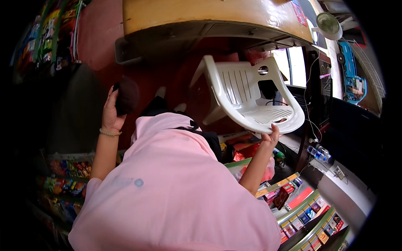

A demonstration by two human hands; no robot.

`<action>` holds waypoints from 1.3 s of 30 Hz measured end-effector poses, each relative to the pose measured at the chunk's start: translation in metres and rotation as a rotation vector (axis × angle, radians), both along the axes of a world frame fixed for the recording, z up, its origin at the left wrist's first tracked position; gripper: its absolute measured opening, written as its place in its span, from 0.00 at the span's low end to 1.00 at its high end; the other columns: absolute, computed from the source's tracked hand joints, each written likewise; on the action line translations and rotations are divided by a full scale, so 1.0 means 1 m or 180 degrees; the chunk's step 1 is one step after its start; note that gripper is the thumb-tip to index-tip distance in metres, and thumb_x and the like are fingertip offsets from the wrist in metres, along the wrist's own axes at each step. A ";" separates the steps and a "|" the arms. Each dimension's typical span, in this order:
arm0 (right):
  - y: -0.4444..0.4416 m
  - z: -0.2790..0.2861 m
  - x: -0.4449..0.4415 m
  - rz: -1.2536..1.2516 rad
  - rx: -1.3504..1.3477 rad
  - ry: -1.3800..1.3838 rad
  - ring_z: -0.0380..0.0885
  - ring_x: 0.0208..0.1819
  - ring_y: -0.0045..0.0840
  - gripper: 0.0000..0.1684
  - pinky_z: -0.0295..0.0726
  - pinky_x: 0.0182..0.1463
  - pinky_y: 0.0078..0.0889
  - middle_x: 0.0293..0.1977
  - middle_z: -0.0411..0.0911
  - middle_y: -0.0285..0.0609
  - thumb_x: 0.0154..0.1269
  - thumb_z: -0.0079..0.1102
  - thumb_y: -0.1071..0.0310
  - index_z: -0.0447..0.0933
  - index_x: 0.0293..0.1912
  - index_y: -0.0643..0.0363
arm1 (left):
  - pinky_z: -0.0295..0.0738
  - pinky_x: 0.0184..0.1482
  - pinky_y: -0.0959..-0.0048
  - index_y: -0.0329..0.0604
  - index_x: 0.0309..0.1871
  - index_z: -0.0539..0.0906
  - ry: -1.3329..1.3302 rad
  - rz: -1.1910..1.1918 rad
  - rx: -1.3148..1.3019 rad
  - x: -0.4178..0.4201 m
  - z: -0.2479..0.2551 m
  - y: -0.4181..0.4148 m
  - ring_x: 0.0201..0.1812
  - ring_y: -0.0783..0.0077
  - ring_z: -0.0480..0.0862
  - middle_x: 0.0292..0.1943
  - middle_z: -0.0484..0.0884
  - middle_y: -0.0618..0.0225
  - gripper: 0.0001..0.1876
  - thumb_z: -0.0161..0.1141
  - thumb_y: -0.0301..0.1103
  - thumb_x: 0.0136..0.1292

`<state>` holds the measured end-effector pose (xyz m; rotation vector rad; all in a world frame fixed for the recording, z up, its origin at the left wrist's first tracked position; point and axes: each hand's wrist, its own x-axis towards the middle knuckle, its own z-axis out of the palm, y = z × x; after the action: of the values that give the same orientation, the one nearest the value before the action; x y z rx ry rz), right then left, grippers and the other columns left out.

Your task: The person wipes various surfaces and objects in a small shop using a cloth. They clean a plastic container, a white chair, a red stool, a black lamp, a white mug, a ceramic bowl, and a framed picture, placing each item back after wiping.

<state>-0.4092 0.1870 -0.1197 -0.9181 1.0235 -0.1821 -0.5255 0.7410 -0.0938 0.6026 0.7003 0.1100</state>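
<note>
My left hand [110,111], with a beaded bracelet [110,132] at its wrist, is raised to the left of my body. It holds a dark, rounded object [127,95], blurred and too dark to name surely. On the other side, my right hand [270,135] grips the top edge of the backrest of a white plastic armchair [243,84]. The chair stands to my right, with slots in its seat and back. Its far legs are partly hidden.
A wooden desk with drawers [220,28] spans the front, beside a grey bin [127,51]. Snack shelves [67,185] stand at left, and racks of small boxes [301,216] at lower right. Plastic bottles [318,153] and a hanging cable [309,84] are at right, near a small fan [328,25].
</note>
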 end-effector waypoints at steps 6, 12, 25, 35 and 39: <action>0.001 -0.035 -0.035 -0.0272 0.0213 -0.0159 0.68 0.59 0.46 0.34 0.64 0.65 0.61 0.55 0.69 0.50 0.48 0.51 0.81 0.65 0.59 0.62 | 0.76 0.54 0.70 0.48 0.58 0.74 0.0313 0.0263 0.0165 -0.022 0.015 -0.010 0.52 0.73 0.79 0.50 0.80 0.72 0.16 0.53 0.33 0.68; 0.029 -0.015 -0.061 -0.0501 0.0593 -0.0208 0.65 0.61 0.49 0.36 0.61 0.66 0.64 0.57 0.68 0.52 0.47 0.50 0.82 0.63 0.60 0.64 | 0.75 0.54 0.70 0.47 0.58 0.73 0.0213 0.0101 0.0231 -0.023 0.030 -0.018 0.52 0.74 0.79 0.51 0.79 0.72 0.16 0.53 0.32 0.68; 0.083 -0.047 -0.068 -0.0172 -0.0139 -0.0052 0.74 0.47 0.39 0.22 0.75 0.54 0.45 0.43 0.73 0.46 0.51 0.55 0.80 0.70 0.49 0.71 | 0.74 0.56 0.68 0.47 0.58 0.74 -0.0019 -0.0147 0.0200 -0.009 0.028 0.053 0.54 0.73 0.78 0.52 0.79 0.71 0.15 0.51 0.32 0.68; 0.231 -0.059 -0.145 -0.0808 -0.0174 -0.0399 0.73 0.49 0.47 0.26 0.72 0.59 0.55 0.45 0.73 0.51 0.51 0.53 0.80 0.67 0.53 0.70 | 0.68 0.63 0.64 0.44 0.62 0.71 -0.0253 -0.1139 0.0315 0.056 0.012 0.275 0.59 0.67 0.75 0.58 0.76 0.67 0.19 0.49 0.38 0.70; 0.313 -0.052 -0.171 -0.1288 -0.0278 -0.0540 0.75 0.48 0.46 0.27 0.74 0.57 0.51 0.45 0.74 0.53 0.47 0.53 0.85 0.69 0.52 0.75 | 0.68 0.63 0.62 0.40 0.60 0.73 -0.0418 -0.1284 0.0143 0.066 0.010 0.374 0.58 0.63 0.76 0.58 0.77 0.64 0.20 0.49 0.39 0.69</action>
<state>-0.5799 0.4999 -0.1721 -0.7509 1.0396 -0.6376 -0.4599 1.1153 -0.0834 0.7618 0.4398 -0.2082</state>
